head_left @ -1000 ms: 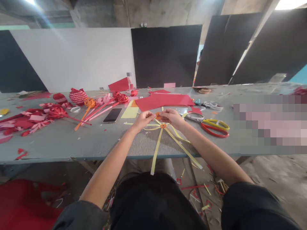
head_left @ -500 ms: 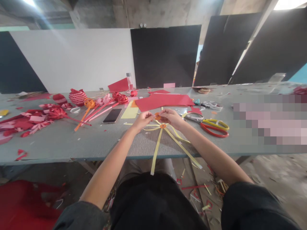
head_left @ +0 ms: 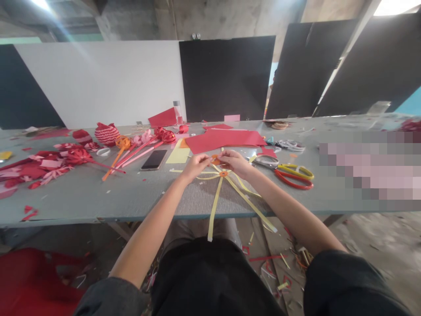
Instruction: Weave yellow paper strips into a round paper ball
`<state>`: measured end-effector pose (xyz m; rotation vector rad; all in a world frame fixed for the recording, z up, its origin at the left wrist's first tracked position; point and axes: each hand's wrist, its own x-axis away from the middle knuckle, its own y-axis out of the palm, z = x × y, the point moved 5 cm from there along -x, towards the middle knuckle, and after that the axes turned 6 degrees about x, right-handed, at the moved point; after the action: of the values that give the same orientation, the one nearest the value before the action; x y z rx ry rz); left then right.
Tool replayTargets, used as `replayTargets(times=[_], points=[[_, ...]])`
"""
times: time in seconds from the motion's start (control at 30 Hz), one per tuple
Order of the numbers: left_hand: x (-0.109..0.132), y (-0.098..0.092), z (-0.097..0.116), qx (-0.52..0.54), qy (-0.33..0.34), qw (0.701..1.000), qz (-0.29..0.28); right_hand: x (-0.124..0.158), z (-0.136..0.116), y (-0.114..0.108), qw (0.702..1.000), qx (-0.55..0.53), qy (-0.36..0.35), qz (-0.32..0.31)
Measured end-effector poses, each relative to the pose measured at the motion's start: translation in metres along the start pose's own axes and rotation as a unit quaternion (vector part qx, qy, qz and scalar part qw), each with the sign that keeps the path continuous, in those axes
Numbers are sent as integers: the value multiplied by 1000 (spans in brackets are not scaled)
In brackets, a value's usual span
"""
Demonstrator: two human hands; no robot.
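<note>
My left hand (head_left: 196, 165) and my right hand (head_left: 234, 161) meet above the grey table (head_left: 98, 197), fingers pinched together on a small orange paper piece (head_left: 216, 159). Just below them lies a star of yellow paper strips (head_left: 230, 188) joined at an orange disc (head_left: 223, 174); two long strips hang over the table's near edge.
Red and yellow scissors (head_left: 294, 175) lie right of my hands. A black phone (head_left: 154, 159), a yellow sheet (head_left: 179, 154) and red paper sheets (head_left: 223, 138) lie behind. Red and pink paper crafts (head_left: 79, 151) cover the left. Scraps litter the floor.
</note>
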<state>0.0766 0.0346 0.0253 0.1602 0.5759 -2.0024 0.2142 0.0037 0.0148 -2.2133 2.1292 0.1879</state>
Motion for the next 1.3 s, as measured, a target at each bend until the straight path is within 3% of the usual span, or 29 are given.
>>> replayTargets(times=[0.13,0.4,0.6,0.73,0.8,0.87,0.9,0.97,1.03,1.1,1.17,1.23,1.3], points=[[-1,-2,0,-11,27,1000,13,0,0,2,1000,-9,-1,-9],[0,-2,1,41,-24,999,27,1,-3,-2,1000,15,-7,2],[1,2,1,12,2,1000,-21,-1,0,2,996,92,-20,-2],[-2,-6,-4,4,18,1000,24,3,-13,-1,982,145,-114,39],[-3,-12,-5,2,25,998,58,11,-27,3,971,161,-176,9],[-4,-15,-6,4,24,997,77,25,-39,18,953,196,-207,-98],[-3,-15,-6,5,22,997,80,36,-44,28,933,232,-222,-162],[-3,-14,-8,11,16,997,73,64,-46,54,860,320,-267,-296],[-3,-10,-10,22,5,998,55,96,-38,80,751,408,-316,-412],[-3,-6,-12,37,-8,999,35,121,-22,98,628,518,-361,-454],[-3,-5,-14,47,-22,998,25,132,-9,108,549,613,-393,-409],[-3,-5,-15,50,-37,998,24,137,-3,112,510,644,-415,-391],[-3,-5,-16,47,-48,997,26,137,-5,111,516,625,-420,-409]])
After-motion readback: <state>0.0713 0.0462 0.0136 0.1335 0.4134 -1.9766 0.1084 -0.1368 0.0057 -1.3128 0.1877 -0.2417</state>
